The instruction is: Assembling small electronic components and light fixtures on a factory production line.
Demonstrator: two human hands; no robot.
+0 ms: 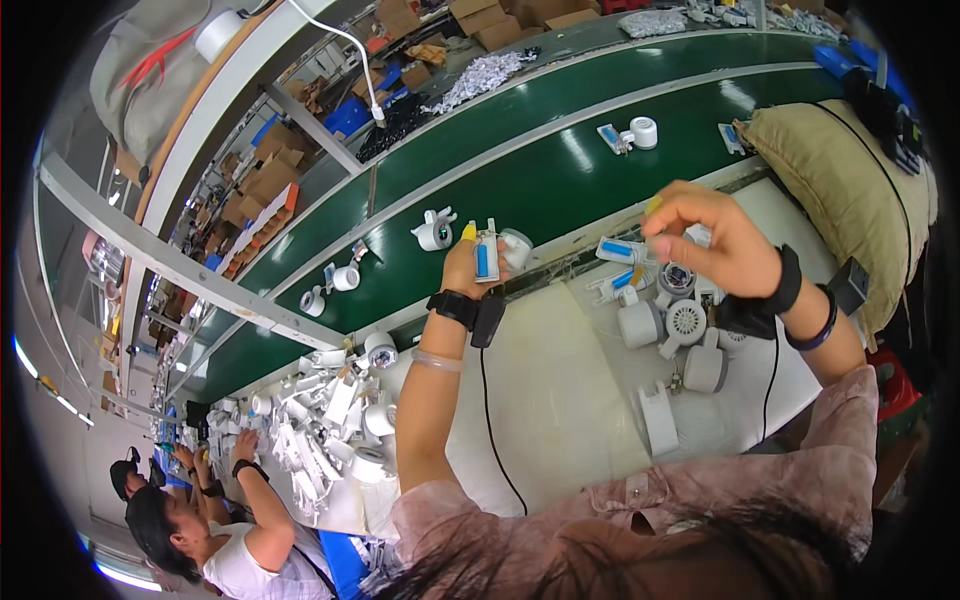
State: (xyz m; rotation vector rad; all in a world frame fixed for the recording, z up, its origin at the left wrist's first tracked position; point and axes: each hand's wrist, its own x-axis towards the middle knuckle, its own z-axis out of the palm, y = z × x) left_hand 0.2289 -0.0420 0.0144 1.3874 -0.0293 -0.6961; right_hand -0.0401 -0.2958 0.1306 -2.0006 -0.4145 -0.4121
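Note:
My left hand (462, 266) is closed on a small white fan unit, its blue battery (487, 262) showing in the flat handle and its round white head (515, 248) to the right. It is held over the near edge of the green conveyor belt (570, 160). My right hand (715, 240) is raised above several white fan units, fingers curved and thumb a little apart from them, with nothing visible between. Yellow covers sit on fingertips of both hands. Below the right hand lie a round grilled fan head (685, 322) and a white flat casing (657, 420).
More fan units, such as one with its round head (643, 132), sit on the belt. White parts (330, 410) are heaped at left, near a co-worker in a white shirt (265, 560). A stuffed tan sack (835, 190) stands at right. A metal frame (180, 250) crosses the left side.

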